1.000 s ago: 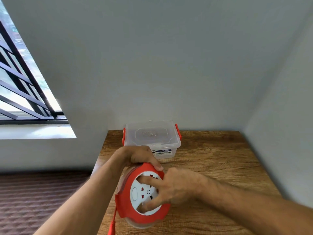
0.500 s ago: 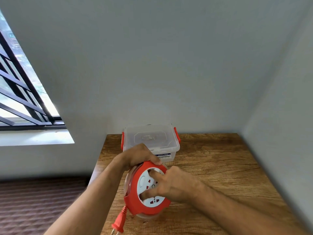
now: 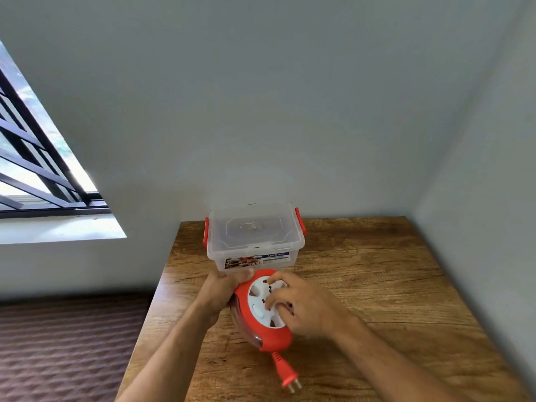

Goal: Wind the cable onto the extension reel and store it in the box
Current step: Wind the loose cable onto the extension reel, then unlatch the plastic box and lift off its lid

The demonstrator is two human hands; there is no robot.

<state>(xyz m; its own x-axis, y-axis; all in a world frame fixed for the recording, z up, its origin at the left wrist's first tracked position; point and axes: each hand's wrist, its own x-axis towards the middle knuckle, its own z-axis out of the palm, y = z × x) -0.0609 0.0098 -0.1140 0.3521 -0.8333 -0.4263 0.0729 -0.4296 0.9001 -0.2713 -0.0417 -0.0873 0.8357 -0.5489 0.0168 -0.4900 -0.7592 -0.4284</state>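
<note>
The extension reel (image 3: 268,338), red with a white socket face, lies tilted on the wooden table (image 3: 377,285). My left hand (image 3: 222,288) grips its upper left rim. My right hand (image 3: 301,303) rests on the white face with fingers in its recesses. Only a short stub of red cable shows, and the red plug (image 3: 285,372) hangs out below the reel onto the table. The clear plastic box (image 3: 252,242) with red clips stands just behind the reel, its lid on.
The table sits in a corner, with a wall behind and a wall (image 3: 478,227) on the right. Its left edge drops to a dark patterned floor (image 3: 63,349). A barred window (image 3: 34,175) is at the far left.
The reel has moved forward and down onto the table near the box. The plug, earlier hanging at the lower left, now lies under the reel on the table. Both hands stayed on the reel.
</note>
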